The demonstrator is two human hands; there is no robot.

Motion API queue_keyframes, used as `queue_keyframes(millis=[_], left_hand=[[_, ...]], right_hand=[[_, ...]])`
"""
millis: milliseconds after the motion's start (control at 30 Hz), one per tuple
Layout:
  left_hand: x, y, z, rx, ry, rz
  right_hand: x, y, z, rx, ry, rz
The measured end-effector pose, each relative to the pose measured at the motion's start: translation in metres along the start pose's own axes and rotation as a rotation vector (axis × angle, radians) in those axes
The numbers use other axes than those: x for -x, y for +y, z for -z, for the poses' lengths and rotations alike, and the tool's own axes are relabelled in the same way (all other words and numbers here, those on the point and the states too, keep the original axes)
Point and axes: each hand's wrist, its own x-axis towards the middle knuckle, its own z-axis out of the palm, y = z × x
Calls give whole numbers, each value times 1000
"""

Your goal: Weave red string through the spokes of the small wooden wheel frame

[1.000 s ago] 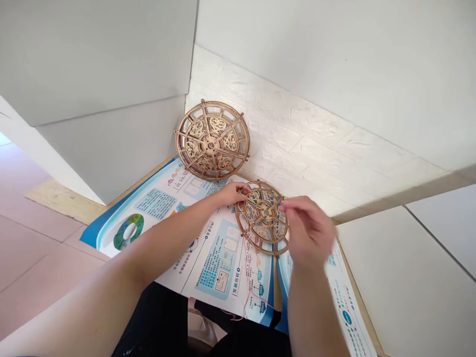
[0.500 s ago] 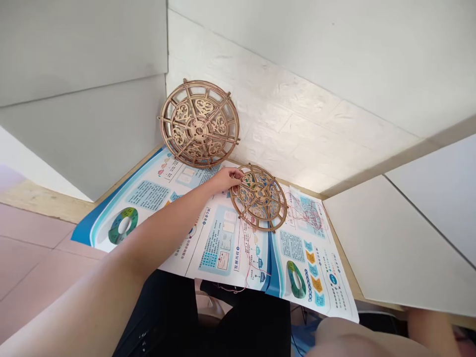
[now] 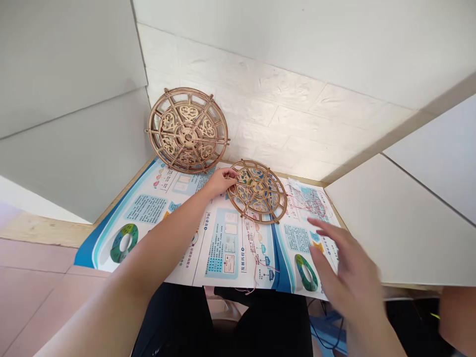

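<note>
My left hand (image 3: pixel 222 182) pinches the left rim of a round openwork wooden wheel (image 3: pixel 256 191), which is tilted over the printed sheets. Fine pale and reddish thread (image 3: pixel 250 225) trails from the wheel's lower left side down past the sheet's front edge. My right hand (image 3: pixel 342 260), slightly blurred, hovers over the right-hand sheet with thumb and fingers apart and nothing in it. Behind, a larger stack of similar wooden wheels (image 3: pixel 188 136) leans against the wall.
Printed posters (image 3: pixel 219 213) cover the table. A tangle of red thread (image 3: pixel 316 208) lies at the back right beside a clear plastic wrapper (image 3: pixel 294 184). Grey panels (image 3: pixel 74 158) and a white wall (image 3: pixel 260 114) enclose the table. Another person's limb (image 3: pixel 457 320) shows at lower right.
My right hand has come up from the lower right to above the right-hand sheet, fingers spread. My left hand still grips the wheel's rim. The view has shifted slightly.
</note>
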Motion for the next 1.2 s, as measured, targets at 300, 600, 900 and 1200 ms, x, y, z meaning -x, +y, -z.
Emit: queue_keyframes(millis=[300, 600, 900, 1200], left_hand=[[10, 10, -7, -106, 49, -5], [7, 9, -16, -166, 87, 27], [6, 5, -14, -147, 60, 12], [6, 2, -7, -235, 115, -120]], right_hand=[[-12, 149, -41, 308, -301, -358], [-59, 156, -30, 309, -221, -342], [-102, -6, -79, -279, -188, -70], [-111, -65, -127, -300, -213, -158]])
